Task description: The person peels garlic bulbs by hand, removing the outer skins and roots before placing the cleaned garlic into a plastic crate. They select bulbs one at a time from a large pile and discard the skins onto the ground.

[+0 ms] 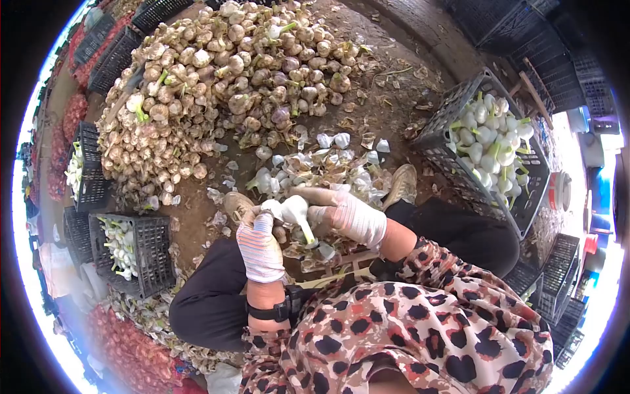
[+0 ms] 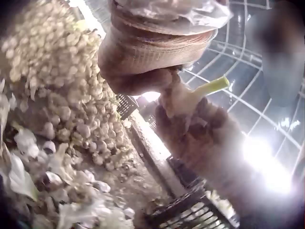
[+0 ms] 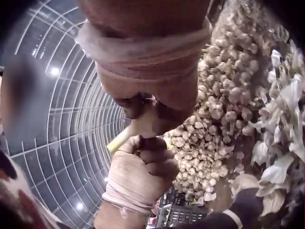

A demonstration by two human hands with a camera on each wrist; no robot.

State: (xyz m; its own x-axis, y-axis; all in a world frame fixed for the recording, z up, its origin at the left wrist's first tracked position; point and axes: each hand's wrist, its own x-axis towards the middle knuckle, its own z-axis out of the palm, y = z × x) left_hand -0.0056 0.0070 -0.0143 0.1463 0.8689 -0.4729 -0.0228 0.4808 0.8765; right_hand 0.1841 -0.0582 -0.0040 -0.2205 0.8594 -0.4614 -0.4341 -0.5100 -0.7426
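A white garlic bulb (image 1: 294, 209) with a cut green stem is held between both gloved hands above the person's lap. My left hand (image 1: 261, 248), in a striped glove, grips the bulb from its left side. From the other side, the fingers and thumb of my right hand (image 1: 354, 218) pinch it. In the left wrist view the pale green stem (image 2: 209, 88) sticks out between the hands. The same stem (image 3: 125, 140) points down left in the right wrist view, where fingers cover most of the bulb. Loose skins and bulbs (image 1: 328, 172) lie just beyond the hands.
A large heap of unpeeled garlic (image 1: 223, 79) spreads ahead on the left. On the right stands a black crate (image 1: 440, 128) full of white bulbs, and another crate (image 1: 154, 253) with peeled garlic sits at left. Red mesh sacks (image 1: 131, 351) lie at lower left.
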